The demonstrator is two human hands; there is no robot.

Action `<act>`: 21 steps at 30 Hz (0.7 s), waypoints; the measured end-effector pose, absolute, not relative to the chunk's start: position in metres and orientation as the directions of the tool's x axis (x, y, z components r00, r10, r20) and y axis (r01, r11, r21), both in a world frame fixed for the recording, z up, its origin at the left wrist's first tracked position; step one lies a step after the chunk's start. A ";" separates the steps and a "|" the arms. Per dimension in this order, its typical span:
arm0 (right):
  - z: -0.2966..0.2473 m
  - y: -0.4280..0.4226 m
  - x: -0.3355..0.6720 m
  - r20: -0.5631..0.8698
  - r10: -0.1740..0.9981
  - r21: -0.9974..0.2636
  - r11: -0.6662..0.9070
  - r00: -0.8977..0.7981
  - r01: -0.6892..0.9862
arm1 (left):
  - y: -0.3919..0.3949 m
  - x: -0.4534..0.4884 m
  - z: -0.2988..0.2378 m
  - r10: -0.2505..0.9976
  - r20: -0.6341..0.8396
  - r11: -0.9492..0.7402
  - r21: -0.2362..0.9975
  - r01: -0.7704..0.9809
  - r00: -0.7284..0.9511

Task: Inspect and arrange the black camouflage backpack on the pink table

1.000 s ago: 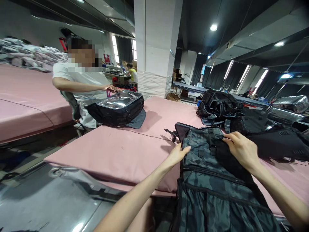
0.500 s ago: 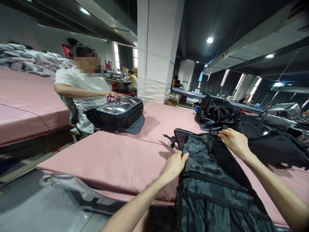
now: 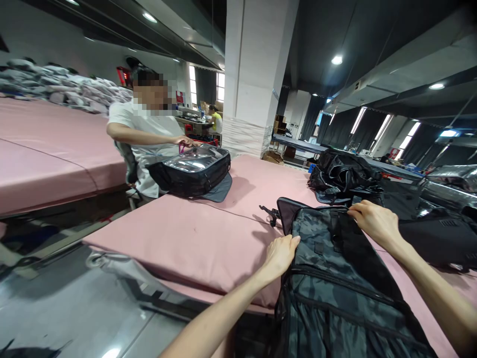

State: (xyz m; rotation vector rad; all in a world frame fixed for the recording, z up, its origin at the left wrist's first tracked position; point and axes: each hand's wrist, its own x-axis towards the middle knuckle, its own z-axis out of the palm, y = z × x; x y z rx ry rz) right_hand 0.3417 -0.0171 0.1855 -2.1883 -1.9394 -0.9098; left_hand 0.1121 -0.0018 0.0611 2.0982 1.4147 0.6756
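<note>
A camouflage backpack (image 3: pixel 335 283) lies flat on the pink table (image 3: pixel 194 238), with its lower part hanging over the near edge toward the person. The left hand (image 3: pixel 280 254) rests on the left side of the backpack, near its upper corner; the fingers are together and curved a little over the edge, and it grips nothing that I can see. The right hand (image 3: pixel 376 223) lies on the top end of the backpack, palm down, with the fingertips pressing on the dark strap (image 3: pixel 337 228) area; whether it pinches the fabric I cannot tell.

Behind the backpack, a pile of black bags (image 3: pixel 346 174) sits on the same table, well apart from the hands. At the far left end, a co-worker (image 3: pixel 149 134) in a white shirt has a hand on another black bag (image 3: pixel 190 171) with a shiny top. A white pillar (image 3: pixel 257 74) stands behind the table.
</note>
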 end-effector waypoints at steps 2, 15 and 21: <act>0.185 -0.016 0.343 0.477 0.879 0.316 -0.198 0.025 0.928 | -0.002 0.113 0.061 0.934 0.134 -0.334 0.661 0.672 0.332; 0.199 -0.027 0.340 0.387 0.911 0.259 -0.254 0.141 0.932 | -0.007 0.113 0.059 0.933 0.137 -0.341 0.627 0.700 0.332; 0.200 -0.020 0.341 0.319 0.941 0.286 -0.212 0.116 0.934 | -0.006 0.115 0.054 0.931 0.160 -0.354 0.623 0.698 0.329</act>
